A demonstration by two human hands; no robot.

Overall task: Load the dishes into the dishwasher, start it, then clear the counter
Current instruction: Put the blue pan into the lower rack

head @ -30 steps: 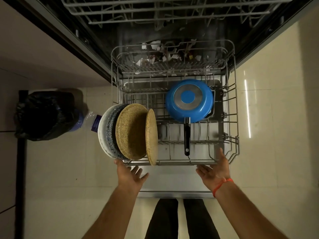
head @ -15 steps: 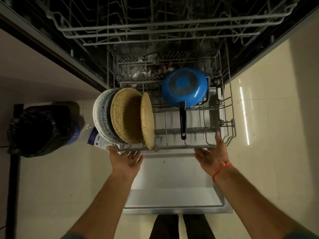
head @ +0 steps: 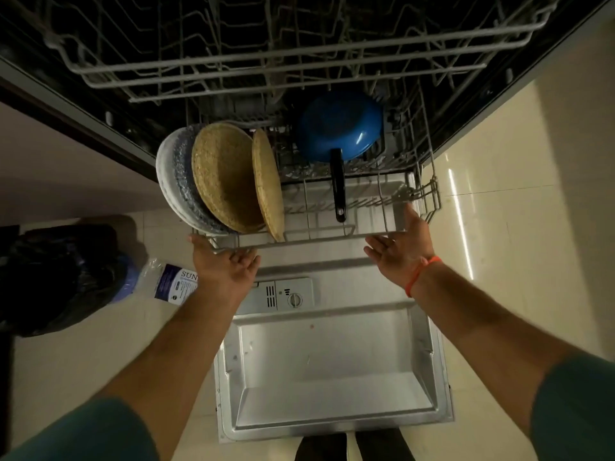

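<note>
Fingers (head: 248,261) straight — both hands press lower rack (head: 299,239).

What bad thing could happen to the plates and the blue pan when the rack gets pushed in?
The plates stand on edge and lean over the lower rack's left side, so they might catch the dishwasher's frame or tip. The blue pan lies upside down with its handle pointing out; a hard shove could jolt it. Both hands press with open palms, so a slip could pinch fingers.
</note>
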